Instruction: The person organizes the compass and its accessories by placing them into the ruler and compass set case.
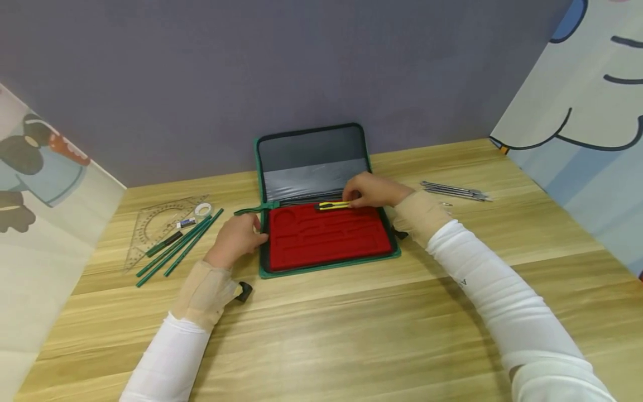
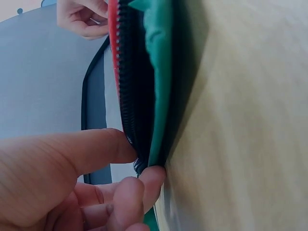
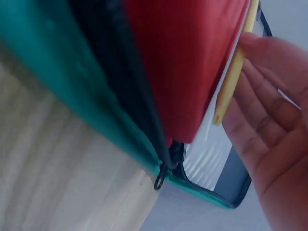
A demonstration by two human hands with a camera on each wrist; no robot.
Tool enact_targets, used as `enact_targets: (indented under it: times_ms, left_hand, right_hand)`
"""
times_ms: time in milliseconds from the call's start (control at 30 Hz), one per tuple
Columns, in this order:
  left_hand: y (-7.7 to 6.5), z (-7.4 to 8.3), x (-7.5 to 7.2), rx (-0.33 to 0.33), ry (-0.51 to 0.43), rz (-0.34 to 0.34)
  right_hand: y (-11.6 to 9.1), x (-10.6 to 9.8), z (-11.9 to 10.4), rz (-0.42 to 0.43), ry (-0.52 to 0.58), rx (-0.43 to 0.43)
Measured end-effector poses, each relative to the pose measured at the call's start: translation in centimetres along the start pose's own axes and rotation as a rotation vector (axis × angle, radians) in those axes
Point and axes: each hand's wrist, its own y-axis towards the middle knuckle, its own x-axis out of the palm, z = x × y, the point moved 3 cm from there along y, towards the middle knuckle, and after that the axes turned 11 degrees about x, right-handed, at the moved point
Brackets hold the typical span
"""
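A green zippered case [image 1: 326,268] lies unfolded on the table, its red moulded insert [image 1: 329,245] showing shaped hollows. Over the back edge of that insert, my right hand [image 1: 374,190] pinches a slim yellow tool with a black end [image 1: 334,205]. Its tapered yellow end [image 3: 226,98] shows below the fingers in the right wrist view; the exact kind of tool cannot be told. At the case's left side, my left hand [image 1: 235,240] pinches the zippered edge [image 2: 127,96], thumb against the zip and a fingertip by the green cover.
To the left lie green pencils [image 1: 173,251], a clear protractor set square [image 1: 145,223], a small eraser [image 1: 186,223] and a white tape roll [image 1: 203,209]. Several metal instruments [image 1: 454,191] lie at the right. The case lid [image 1: 311,148] leans against the grey back panel [image 1: 301,72].
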Motion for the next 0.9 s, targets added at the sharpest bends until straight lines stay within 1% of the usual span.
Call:
enact_targets:
  times_ms: [267, 433, 600, 700, 900]
  left_hand:
    - [0.10, -0.07, 0.00, -0.011, 0.008, -0.007]
    - [0.04, 0.16, -0.10, -0.013, 0.011, -0.011]
    - [0.06, 0.20, -0.06, -0.026, 0.010, -0.012]
    - [0.01, 0.21, -0.09, -0.031, 0.007, -0.015]
    - [-0.01, 0.07, -0.15, -0.032, 0.004, -0.016]
  right_hand:
    - [0.47, 0.18, -0.37, 0.006, -0.015, 0.008]
    - [0.71, 0.35, -0.51, -0.002, -0.015, -0.008]
    - [0.82, 0.56, -0.33, 0.018, -0.014, -0.013]
    - [0.81, 0.61, -0.28, 0.021, -0.002, 0.004]
    - [0.92, 0.74, -0.19, 0.032, 0.015, 0.083]
